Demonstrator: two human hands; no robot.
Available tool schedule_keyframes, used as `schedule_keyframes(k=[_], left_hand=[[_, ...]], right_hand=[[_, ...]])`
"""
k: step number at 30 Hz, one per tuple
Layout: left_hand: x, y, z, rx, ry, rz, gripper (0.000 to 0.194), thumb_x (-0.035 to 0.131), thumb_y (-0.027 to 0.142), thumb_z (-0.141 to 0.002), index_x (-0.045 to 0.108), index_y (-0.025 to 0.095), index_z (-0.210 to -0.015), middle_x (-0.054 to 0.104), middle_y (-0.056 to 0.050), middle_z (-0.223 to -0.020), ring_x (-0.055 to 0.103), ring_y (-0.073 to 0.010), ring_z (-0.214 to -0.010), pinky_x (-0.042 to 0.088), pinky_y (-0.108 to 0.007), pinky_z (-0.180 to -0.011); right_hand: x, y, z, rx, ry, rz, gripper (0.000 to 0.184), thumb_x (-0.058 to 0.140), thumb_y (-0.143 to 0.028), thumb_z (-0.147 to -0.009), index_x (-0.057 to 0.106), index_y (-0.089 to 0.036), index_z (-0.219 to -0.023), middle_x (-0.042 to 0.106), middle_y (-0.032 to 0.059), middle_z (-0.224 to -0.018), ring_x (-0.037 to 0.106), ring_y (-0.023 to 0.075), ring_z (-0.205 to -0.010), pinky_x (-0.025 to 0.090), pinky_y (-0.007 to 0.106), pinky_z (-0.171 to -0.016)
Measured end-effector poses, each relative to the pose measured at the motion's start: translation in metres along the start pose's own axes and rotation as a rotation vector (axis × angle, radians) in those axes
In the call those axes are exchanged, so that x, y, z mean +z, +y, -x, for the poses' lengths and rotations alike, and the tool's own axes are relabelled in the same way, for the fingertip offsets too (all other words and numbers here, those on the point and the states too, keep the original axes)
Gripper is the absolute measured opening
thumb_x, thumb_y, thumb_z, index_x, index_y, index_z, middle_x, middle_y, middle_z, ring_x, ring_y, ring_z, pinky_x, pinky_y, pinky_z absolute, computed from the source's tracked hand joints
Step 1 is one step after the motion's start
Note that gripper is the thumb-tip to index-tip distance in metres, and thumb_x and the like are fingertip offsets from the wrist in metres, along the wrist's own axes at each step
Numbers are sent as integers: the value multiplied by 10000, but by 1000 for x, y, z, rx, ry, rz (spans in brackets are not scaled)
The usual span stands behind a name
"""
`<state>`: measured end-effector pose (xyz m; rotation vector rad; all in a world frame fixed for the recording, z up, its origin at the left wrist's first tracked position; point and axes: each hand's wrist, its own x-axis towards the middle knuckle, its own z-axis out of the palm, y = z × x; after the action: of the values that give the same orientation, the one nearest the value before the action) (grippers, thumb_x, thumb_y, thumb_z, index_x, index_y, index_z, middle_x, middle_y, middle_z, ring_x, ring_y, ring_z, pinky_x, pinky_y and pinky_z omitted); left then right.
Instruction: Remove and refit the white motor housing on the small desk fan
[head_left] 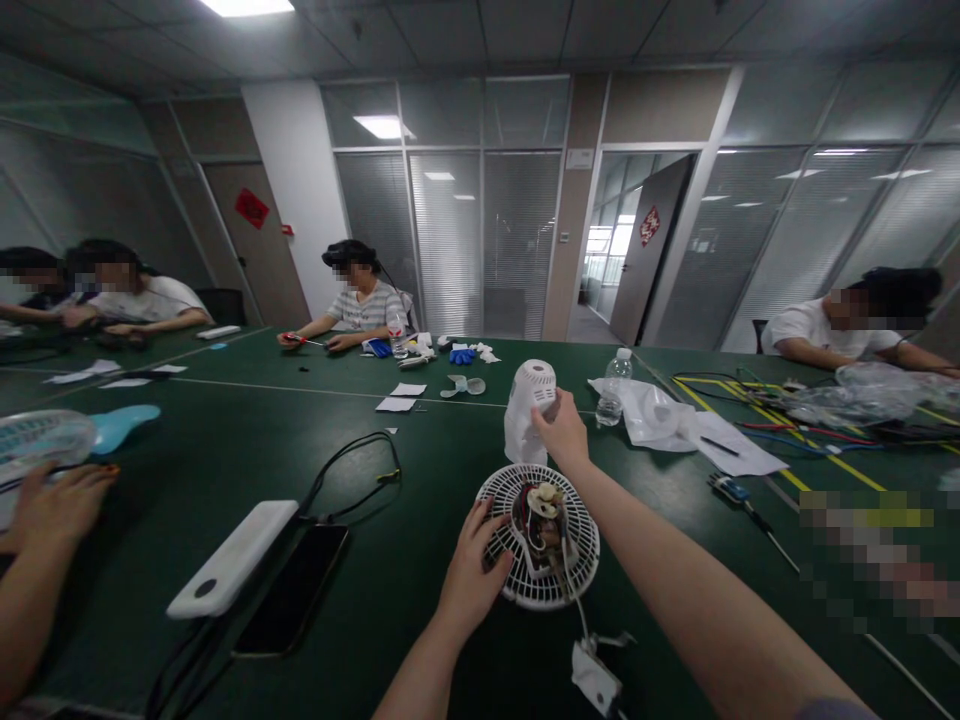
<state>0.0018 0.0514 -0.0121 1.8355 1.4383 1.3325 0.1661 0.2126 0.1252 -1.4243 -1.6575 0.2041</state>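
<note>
Green worktop [420,480] ahead, I see the grille [585,530] near the middle, the bare motor [541,530] on it. My right grip [564,430] is closed around the housing [529,400] just beyond; my left grip [471,570] rests spread on the grille. I judge a snagged cord [579,605] could tip the motor or strain its exposed wires [519,512].

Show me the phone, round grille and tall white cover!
Phone [293,590]: head view, its black screen.
Round grille [531,593]: head view, its near slats.
Tall white cover [523,428]: head view, its body below the vents.
</note>
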Motion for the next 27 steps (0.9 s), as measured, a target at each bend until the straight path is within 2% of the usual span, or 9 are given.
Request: schedule_keyframes(k=[7,11,15,22,27], left_hand=[[-1,3,-1,-6,2,5,453,626,196,-781,609,277,-1226,410,-62,-1475,279,-280,-1413,260,-522,-1139],[-2,4,-1,-2,5,11,454,627,190,-775,612,273,-1222,415,-65,-1470,296,-280,-1404,267,-521,-1137],[-2,5,-2,-1,3,7,459,627,190,-773,610,272,-1225,412,-66,-1472,299,-282,-1403,270,-523,-1135],[-3,5,-2,-20,0,10,448,641,206,-767,621,268,-1211,424,-69,-1464,309,-289,-1397,269,-522,-1136],[-2,3,-2,-20,-3,3,469,643,187,-757,615,273,-1217,415,-64,-1472,298,-285,-1403,262,-524,-1139]], right_hand=[[15,0,2,-57,34,-59,600,568,-442,-793,420,-195,-1319,528,124,-1303,580,275,-1089,448,402,-902],[15,10,2,-109,97,-156,638,539,-441,-815,346,-189,-1369,507,117,-1334,539,232,-1152,442,366,-941],[11,22,4,-122,150,-220,671,502,-442,-841,265,-160,-1402,480,147,-1358,552,212,-1125,453,361,-935],[17,25,-1,-108,68,-159,637,583,-437,-780,402,-178,-1332,578,125,-1229,591,235,-1041,478,377,-878],[20,14,-2,-95,49,-80,605,574,-451,-791,420,-205,-1322,537,124,-1280,581,273,-1075,468,415,-875]])
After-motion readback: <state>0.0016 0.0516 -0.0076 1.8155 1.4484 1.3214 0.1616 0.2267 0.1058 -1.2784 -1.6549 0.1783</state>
